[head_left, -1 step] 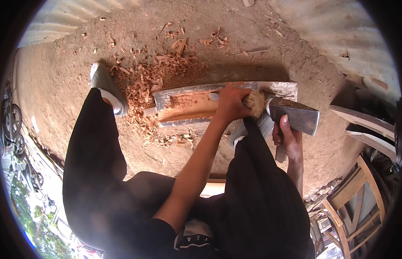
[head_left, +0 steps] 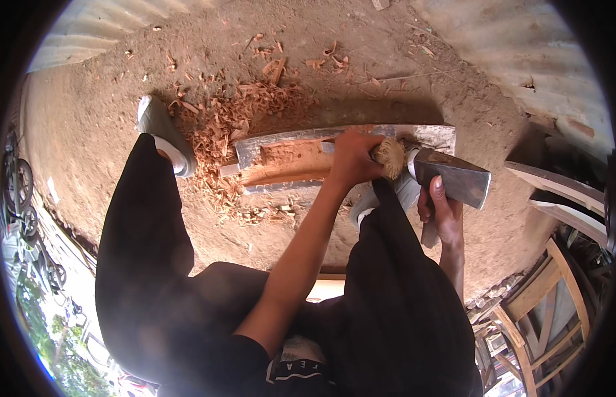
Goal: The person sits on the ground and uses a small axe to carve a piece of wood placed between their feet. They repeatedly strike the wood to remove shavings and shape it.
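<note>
My left hand (head_left: 353, 157) is wrapped round a chisel, whose wooden handle (head_left: 390, 159) has a frayed, mushroomed end. Part of its blade (head_left: 328, 147) shows left of my fingers, over a long piece of wood (head_left: 288, 164) with a hollowed reddish middle and dark, weathered edges. In my right hand (head_left: 447, 215) is an axe (head_left: 453, 178), held by its handle with my thumb against the dark metal head. The blunt end of the head is close beside the frayed chisel end; whether they touch I cannot tell. My left hand hides the blade's middle.
Reddish wood shavings (head_left: 235, 116) lie heaped on the dirt floor around the wood's left end. My left shoe (head_left: 164, 129) stands beside them, my right shoe (head_left: 408, 190) by the wood's near edge. Boards (head_left: 559, 188) and wooden frames (head_left: 546, 311) lean at the right, near corrugated sheeting (head_left: 520, 59).
</note>
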Demonstrator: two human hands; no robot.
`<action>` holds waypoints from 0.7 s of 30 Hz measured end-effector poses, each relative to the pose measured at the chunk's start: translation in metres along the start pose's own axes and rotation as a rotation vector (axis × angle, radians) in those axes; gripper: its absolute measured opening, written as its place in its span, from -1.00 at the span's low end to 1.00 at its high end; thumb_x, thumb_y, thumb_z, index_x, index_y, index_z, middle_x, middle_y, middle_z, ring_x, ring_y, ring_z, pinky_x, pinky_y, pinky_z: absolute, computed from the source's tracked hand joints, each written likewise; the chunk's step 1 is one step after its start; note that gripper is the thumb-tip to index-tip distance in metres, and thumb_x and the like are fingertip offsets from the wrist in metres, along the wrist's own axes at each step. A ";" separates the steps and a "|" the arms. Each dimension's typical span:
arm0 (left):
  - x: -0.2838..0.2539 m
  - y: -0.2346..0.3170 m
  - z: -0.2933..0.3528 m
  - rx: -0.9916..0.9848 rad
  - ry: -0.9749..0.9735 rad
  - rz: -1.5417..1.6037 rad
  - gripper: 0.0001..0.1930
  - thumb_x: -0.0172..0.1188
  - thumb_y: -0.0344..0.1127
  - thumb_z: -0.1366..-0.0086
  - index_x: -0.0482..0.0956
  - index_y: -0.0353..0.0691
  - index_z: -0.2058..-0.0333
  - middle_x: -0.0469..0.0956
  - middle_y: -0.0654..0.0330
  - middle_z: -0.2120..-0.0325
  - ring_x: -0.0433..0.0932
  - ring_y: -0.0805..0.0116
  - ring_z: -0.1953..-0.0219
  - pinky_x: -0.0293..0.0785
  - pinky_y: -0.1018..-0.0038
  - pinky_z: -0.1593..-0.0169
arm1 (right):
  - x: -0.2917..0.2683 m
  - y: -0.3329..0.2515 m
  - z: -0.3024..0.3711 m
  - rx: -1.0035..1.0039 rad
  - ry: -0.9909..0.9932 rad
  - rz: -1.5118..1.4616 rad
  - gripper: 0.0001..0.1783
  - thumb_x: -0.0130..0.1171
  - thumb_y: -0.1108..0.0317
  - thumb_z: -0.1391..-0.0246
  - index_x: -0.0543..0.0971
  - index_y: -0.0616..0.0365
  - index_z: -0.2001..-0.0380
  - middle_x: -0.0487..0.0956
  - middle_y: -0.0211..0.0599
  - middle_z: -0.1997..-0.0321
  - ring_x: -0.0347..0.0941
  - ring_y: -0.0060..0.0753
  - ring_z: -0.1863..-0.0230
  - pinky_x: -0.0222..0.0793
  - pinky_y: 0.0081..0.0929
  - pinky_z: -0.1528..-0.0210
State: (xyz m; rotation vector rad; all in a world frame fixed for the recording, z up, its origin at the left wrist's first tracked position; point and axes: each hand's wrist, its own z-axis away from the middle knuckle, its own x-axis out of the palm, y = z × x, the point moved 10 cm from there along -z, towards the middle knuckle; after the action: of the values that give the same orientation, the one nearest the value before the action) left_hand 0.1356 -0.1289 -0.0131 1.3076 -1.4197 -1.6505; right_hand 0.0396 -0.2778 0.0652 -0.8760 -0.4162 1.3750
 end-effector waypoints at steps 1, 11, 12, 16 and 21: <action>0.000 -0.001 0.000 -0.012 0.002 0.003 -0.74 0.41 -0.27 0.34 0.63 -0.06 0.54 0.53 0.12 0.66 0.55 -0.04 0.52 0.43 0.21 0.44 | -0.002 0.009 -0.001 0.019 -0.005 0.004 -0.41 0.09 -0.22 -0.28 0.43 0.12 0.51 0.33 -0.46 0.71 0.24 -0.62 0.74 0.13 -0.58 0.68; 0.002 0.000 -0.004 -0.008 -0.013 -0.053 -0.75 0.44 -0.22 0.31 0.59 -0.07 0.59 0.51 0.13 0.69 0.56 0.01 0.54 0.42 0.21 0.45 | 0.015 0.017 -0.011 0.097 -0.001 -0.006 -0.50 0.16 -0.13 -0.27 0.46 0.10 0.47 0.31 -0.51 0.72 0.19 -0.68 0.73 0.05 -0.61 0.69; 0.004 0.000 -0.004 -0.010 -0.026 -0.061 -0.76 0.43 -0.23 0.31 0.59 -0.07 0.58 0.51 0.13 0.69 0.56 0.01 0.54 0.42 0.22 0.45 | 0.015 0.008 -0.014 0.021 -0.028 0.039 -0.48 0.15 -0.16 -0.27 0.46 0.10 0.48 0.31 -0.50 0.73 0.20 -0.66 0.74 0.05 -0.60 0.69; 0.000 -0.003 -0.003 0.010 -0.023 -0.040 -0.76 0.44 -0.25 0.31 0.62 -0.06 0.57 0.52 0.14 0.68 0.56 0.01 0.55 0.42 0.25 0.45 | 0.012 0.010 -0.013 -0.067 -0.059 0.052 -0.46 0.15 -0.19 -0.25 0.48 0.10 0.48 0.30 -0.52 0.73 0.20 -0.65 0.73 0.06 -0.58 0.69; -0.005 -0.006 -0.003 -0.013 0.031 0.049 -0.75 0.48 -0.22 0.30 0.64 -0.06 0.55 0.53 0.14 0.67 0.55 0.00 0.55 0.43 0.27 0.45 | 0.020 -0.006 -0.010 0.021 -0.089 0.136 -0.53 0.20 -0.06 -0.26 0.55 0.21 0.19 0.46 -0.46 0.55 0.34 -0.61 0.57 0.21 -0.55 0.58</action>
State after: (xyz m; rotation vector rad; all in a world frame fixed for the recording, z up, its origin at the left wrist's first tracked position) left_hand 0.1406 -0.1241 -0.0176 1.2758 -1.4093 -1.5981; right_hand 0.0549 -0.2616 0.0593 -0.8402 -0.4156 1.5453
